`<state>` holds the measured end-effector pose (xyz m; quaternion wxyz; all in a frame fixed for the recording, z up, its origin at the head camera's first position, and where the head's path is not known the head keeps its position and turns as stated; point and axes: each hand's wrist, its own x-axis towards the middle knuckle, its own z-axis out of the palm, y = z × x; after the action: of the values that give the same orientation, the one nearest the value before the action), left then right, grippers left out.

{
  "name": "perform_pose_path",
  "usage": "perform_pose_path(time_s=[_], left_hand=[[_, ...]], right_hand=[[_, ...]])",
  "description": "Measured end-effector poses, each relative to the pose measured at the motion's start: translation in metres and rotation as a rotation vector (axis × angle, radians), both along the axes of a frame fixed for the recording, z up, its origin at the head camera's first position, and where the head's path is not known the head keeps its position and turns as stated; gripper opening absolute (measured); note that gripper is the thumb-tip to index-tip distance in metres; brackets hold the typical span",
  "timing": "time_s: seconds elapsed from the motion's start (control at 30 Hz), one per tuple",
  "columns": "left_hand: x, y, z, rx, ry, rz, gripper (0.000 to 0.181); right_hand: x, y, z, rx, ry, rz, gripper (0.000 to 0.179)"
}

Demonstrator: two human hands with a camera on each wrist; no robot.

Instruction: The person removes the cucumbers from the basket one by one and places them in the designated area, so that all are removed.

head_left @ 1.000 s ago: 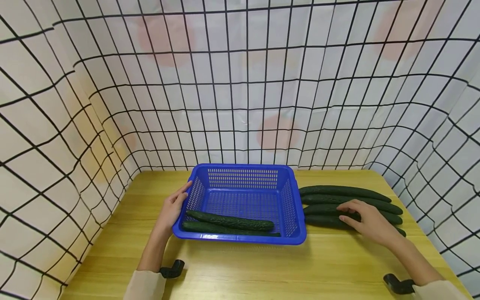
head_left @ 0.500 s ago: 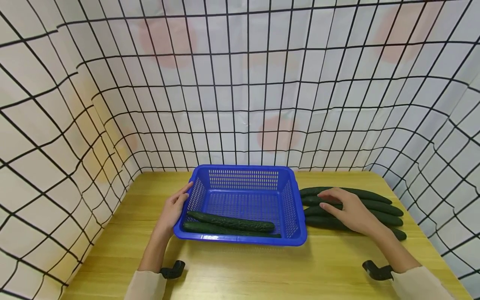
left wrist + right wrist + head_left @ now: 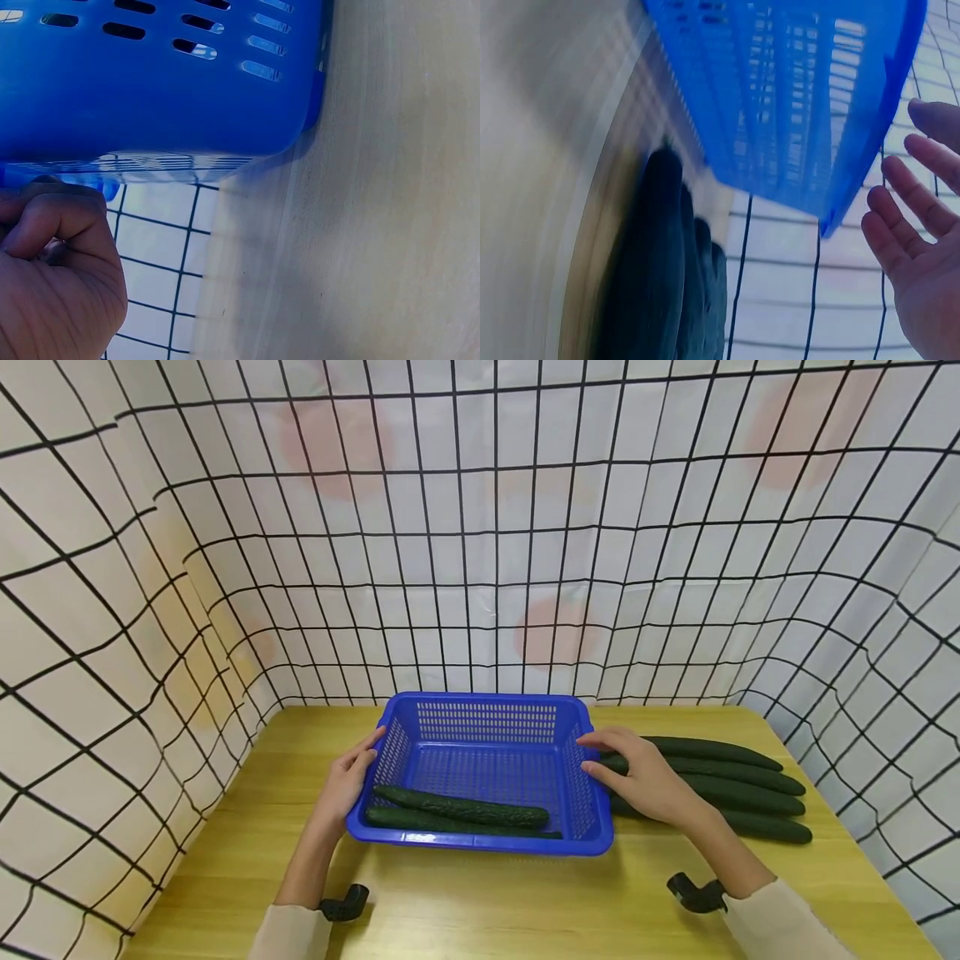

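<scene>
A blue plastic basket (image 3: 480, 697) with slotted sides stands mid-table. Two dark green cucumbers (image 3: 465, 806) lie along its near side. At the left rim, my left hand (image 3: 348, 781) grips the basket; the left wrist view shows curled fingers (image 3: 64, 217) under the rim. My right hand (image 3: 645, 777) hovers at the right rim, holding nothing, its fingers spread and relaxed in the right wrist view. Several more cucumbers (image 3: 742, 793) lie side by side on the table right of the basket, partly hidden beneath my right hand.
The wooden table (image 3: 480, 910) is bordered by white sheeting with a black grid (image 3: 465, 552) at the back and both sides. Black wrist devices (image 3: 345, 903) sit on both forearms, close over the tabletop.
My right hand has moved left from over the loose cucumbers to the basket's right rim, carrying nothing. My left hand and the basket have stayed in place.
</scene>
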<state>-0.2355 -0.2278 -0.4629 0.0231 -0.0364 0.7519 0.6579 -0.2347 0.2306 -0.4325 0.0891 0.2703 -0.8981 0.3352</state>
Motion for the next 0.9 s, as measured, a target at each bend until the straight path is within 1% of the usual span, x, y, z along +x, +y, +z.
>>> perform_pose_path(time_s=[0.1,0.33,0.53,0.7,0.9], left_hand=[[0.000,0.000,0.001,0.002,-0.005,-0.001,0.045],[0.000,-0.001,0.002,-0.004,-0.002,-0.005,0.045],[0.001,0.001,0.003,-0.005,0.002,-0.006,0.045],[0.001,0.002,0.003,-0.004,0.002,-0.005,0.045],[0.001,0.001,0.002,-0.007,0.004,0.002,0.045]], right_hand=[[-0.001,-0.014,0.002,-0.002,-0.014,0.021,0.039],[-0.002,-0.048,0.008,-0.030,-0.097,0.108,0.042],[-0.006,-0.072,0.007,0.021,-0.155,0.144,0.042],[-0.009,-0.087,0.003,0.065,-0.181,0.205,0.044],[-0.014,-0.101,-0.003,0.103,-0.184,0.277,0.045]])
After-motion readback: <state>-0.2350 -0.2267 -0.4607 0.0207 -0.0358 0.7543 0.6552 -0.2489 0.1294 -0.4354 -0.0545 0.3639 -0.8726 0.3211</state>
